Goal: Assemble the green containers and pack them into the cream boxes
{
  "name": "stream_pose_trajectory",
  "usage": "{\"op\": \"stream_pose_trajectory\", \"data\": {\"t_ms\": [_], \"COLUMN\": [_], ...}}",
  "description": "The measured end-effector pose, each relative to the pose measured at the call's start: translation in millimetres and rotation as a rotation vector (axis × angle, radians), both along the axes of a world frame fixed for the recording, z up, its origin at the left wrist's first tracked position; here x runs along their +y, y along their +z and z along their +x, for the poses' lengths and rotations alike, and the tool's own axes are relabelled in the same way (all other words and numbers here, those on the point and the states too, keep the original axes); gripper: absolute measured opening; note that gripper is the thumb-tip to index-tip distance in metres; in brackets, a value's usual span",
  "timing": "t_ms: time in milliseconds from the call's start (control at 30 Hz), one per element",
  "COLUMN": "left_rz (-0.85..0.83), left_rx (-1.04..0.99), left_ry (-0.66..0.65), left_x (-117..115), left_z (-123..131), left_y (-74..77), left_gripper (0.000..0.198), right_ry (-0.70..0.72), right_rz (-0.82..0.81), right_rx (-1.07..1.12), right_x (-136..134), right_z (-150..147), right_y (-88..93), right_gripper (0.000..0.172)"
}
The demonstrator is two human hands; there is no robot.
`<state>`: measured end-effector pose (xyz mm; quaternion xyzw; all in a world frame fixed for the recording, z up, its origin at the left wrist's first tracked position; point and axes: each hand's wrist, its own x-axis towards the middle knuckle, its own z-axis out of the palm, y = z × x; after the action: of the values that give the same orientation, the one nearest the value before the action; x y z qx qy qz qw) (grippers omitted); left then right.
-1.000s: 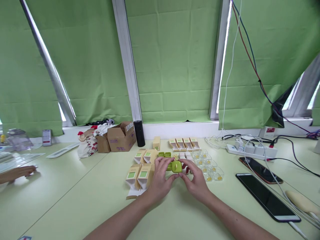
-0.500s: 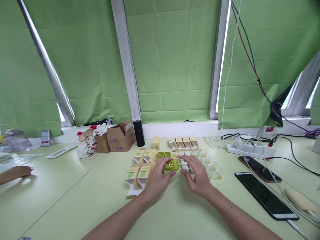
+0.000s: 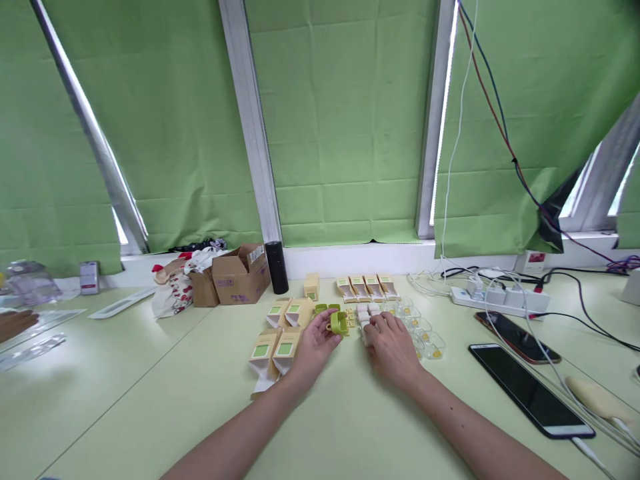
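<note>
Between the fingers of my left hand point(image 3: 319, 343) is a small green case point(image 3: 339, 323), its open side showing and a small ring at its left edge. My right hand point(image 3: 393, 347) has its fingers curled over the front of a group of small white pieces point(image 3: 369, 311), closed on one that they partly hide. Little yellow pieces point(image 3: 350, 320) lie between the two hands. Just behind my left hand sit more green cases point(image 3: 326, 308). Clear plastic cups with yellow centres point(image 3: 433, 347) stand right of my right hand.
Small cardboard boxes point(image 3: 265, 347) stand left of my left hand, and another row of boxes point(image 3: 367, 287) is at the back. A black bottle point(image 3: 277, 268) and a carton point(image 3: 241, 273) are behind. Phones point(image 3: 530, 390) and cables lie right. Another person's hand point(image 3: 17, 323) is far left.
The green case in my left hand has been turned so its open side shows. My right hand has closed its fingers on the white pieces. The other person's hand has moved away leftward.
</note>
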<state>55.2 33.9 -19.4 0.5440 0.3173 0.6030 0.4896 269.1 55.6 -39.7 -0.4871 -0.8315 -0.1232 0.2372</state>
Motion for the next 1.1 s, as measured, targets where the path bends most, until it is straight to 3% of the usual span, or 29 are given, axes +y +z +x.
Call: {"op": "stream_pose_trajectory", "data": {"t_ms": [367, 467, 567, 667, 833, 933, 1100], "left_rz": [-0.011, -0.009, -0.008, -0.008, 0.002, 0.004, -0.008], "left_rx": [-0.028, -0.040, -0.054, -0.056, -0.057, -0.054, -0.047], "left_ry": [0.001, 0.020, 0.031, 0.029, 0.016, 0.008, -0.010], "left_x": [1.0, 1.5, 2.7, 2.2, 0.4, 1.4, 2.8], "left_z": [-1.6, -2.7, -3.5, -3.6, -2.8, -2.7, -3.5], "left_y": [-3.6, -3.9, -4.2, -2.8, -1.3, -3.3, -5.9], "left_gripper": [0.061, 0.061, 0.062, 0.061, 0.059, 0.059, 0.062], "right_ry": [-0.003, 0.029, 0.112, 0.265, 0.513, 0.548, 0.525], "right_rz": [0.034, 0.029, -0.001, -0.138, -0.705, -0.883, -0.929], "right_rx": [-0.034, 0.064, 0.370, 0.838, 1.559, 1.746, 1.752], "right_x": [1.2, -1.1, -2.7, -1.4, -1.8, -6.1, -10.8], "right_z": [-0.3, -0.5, -1.5, -4.6, -13.3, -16.5, -15.7], "right_y": [2.5, 2.9, 3.9, 5.8, 9.2, 10.2, 9.5], "right_gripper": [0.027, 0.028, 0.023, 0.017, 0.044, 0.042, 0.041]}}
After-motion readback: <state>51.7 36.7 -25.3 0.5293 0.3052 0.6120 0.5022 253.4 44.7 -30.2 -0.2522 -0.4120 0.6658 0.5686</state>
